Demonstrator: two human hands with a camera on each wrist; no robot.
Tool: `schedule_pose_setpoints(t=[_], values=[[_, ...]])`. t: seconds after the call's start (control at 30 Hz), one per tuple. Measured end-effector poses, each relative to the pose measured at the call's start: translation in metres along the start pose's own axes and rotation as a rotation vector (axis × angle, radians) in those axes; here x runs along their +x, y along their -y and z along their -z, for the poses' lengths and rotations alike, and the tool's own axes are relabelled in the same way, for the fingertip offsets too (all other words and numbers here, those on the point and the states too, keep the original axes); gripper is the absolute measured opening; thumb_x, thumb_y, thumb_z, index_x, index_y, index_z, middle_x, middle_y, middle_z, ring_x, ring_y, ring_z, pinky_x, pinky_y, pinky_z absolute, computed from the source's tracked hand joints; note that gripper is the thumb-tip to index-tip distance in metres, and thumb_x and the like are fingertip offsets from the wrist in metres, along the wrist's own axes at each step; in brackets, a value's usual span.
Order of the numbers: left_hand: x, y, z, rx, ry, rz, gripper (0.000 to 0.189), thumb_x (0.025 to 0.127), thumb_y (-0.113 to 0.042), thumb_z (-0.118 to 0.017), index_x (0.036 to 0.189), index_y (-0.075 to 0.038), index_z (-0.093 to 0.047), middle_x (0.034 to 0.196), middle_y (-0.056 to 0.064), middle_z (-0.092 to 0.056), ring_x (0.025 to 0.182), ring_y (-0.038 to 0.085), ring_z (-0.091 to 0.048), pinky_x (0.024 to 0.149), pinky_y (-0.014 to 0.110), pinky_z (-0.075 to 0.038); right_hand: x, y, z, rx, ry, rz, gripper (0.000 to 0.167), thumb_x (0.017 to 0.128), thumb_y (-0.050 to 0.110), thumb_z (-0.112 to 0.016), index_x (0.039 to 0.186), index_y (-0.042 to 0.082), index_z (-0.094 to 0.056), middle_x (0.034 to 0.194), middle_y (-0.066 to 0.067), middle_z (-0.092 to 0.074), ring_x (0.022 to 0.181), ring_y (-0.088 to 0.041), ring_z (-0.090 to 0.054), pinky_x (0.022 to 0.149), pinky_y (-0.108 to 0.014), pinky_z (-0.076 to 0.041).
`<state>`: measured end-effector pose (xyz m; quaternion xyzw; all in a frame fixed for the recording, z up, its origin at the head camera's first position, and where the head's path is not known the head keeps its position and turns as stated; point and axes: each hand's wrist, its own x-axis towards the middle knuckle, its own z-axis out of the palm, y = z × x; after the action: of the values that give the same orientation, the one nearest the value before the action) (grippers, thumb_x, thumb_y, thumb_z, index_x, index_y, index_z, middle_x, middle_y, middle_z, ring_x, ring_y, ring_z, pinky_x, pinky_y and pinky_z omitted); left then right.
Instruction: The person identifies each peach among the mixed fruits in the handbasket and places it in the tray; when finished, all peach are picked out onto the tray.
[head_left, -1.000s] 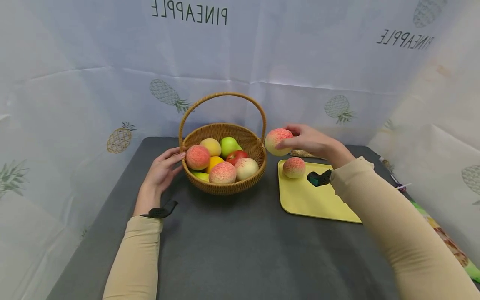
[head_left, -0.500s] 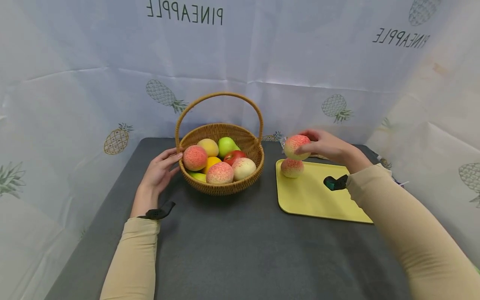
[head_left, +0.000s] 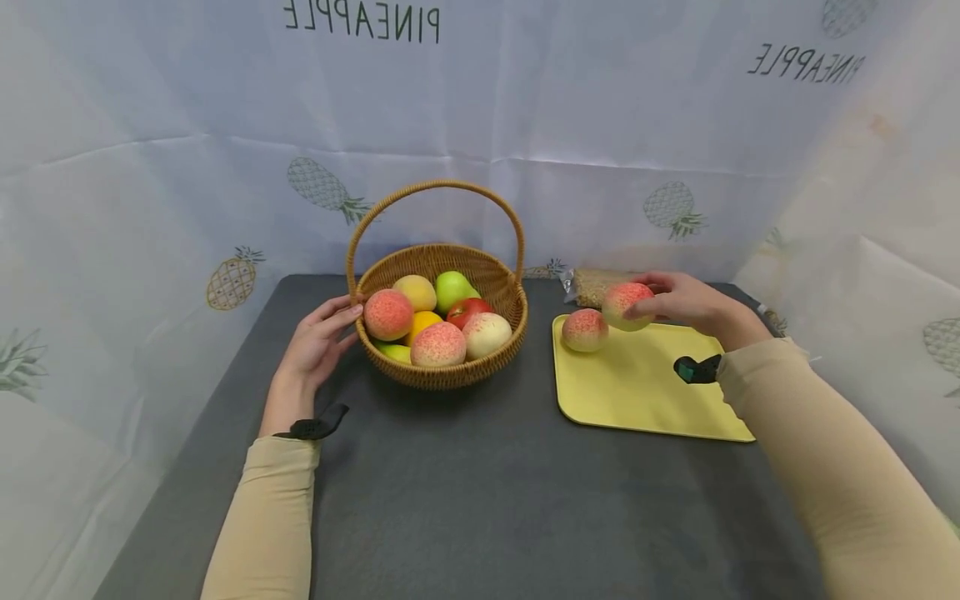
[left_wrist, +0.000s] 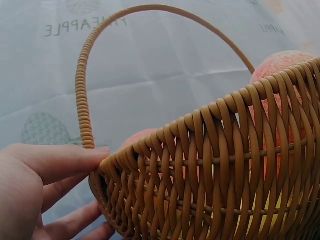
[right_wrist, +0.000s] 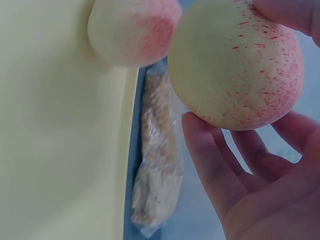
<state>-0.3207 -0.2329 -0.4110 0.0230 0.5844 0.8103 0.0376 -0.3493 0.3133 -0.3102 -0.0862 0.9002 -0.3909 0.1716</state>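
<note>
My left hand (head_left: 321, 340) holds the left end of a wicker basket (head_left: 435, 379) near the foot of its handle. In the left wrist view, the thumb (left_wrist: 75, 161) lies at the woven rim, with other fingers lower along the outside. Peaches, a green pear, a red apple and other fruit fill the basket. Above the back of a yellow tray (head_left: 637, 400), my right hand (head_left: 686, 302) grips a pale peach (right_wrist: 235, 65) with red speckles, thumb on one side and fingers on the other. Another peach (head_left: 585, 331) sits in the tray's back left corner, just left of the held one.
Behind the tray lies a clear plastic packet (right_wrist: 157, 150) with light brown contents. A white pineapple-print cloth (head_left: 480, 108) hangs at the back and sides of the dark table (head_left: 465, 483).
The right hand has carried its peach rightward from beside the basket to over the tray, past the other peach, and lowered it. The left hand stays at the basket.
</note>
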Motion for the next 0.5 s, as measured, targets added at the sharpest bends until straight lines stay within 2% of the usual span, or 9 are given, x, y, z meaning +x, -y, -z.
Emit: schedule_pose_setpoints(t=[0.17,0.33,0.5], values=[[0.002,0.002,0.0,0.006,-0.006,-0.009,0.044,0.1,-0.022,-0.071,0.139,-0.008,-0.056,0.131,-0.001,-0.056,0.138,0.018,-0.043,0.12,0.05,-0.025,-0.001,-0.019,0.005,0.009,0.016,-0.024,0.087,0.098,0.03,-0.072,0.161,0.0,-0.021,0.161,-0.029,-0.023,0.136,-0.045,-0.043,0.109,-0.058,-0.041],[0.002,0.0,-0.001,0.001,-0.008,-0.01,0.041,0.1,-0.021,-0.071,0.137,-0.008,-0.058,0.13,-0.001,-0.057,0.135,0.018,-0.046,0.118,0.049,-0.028,0.001,-0.038,0.003,-0.008,0.024,-0.051,0.086,0.098,0.031,-0.071,0.159,-0.006,-0.022,0.157,-0.033,-0.026,0.134,-0.048,-0.045,0.108,-0.059,-0.042],[0.001,0.001,-0.001,0.007,-0.02,-0.007,0.039,0.1,-0.021,-0.071,0.134,-0.009,-0.058,0.131,0.0,-0.056,0.134,0.018,-0.046,0.117,0.047,-0.029,0.007,-0.054,-0.002,-0.007,0.034,-0.069,0.087,0.097,0.031,-0.073,0.158,-0.007,-0.024,0.155,-0.032,-0.03,0.134,-0.048,-0.045,0.107,-0.06,-0.043]])
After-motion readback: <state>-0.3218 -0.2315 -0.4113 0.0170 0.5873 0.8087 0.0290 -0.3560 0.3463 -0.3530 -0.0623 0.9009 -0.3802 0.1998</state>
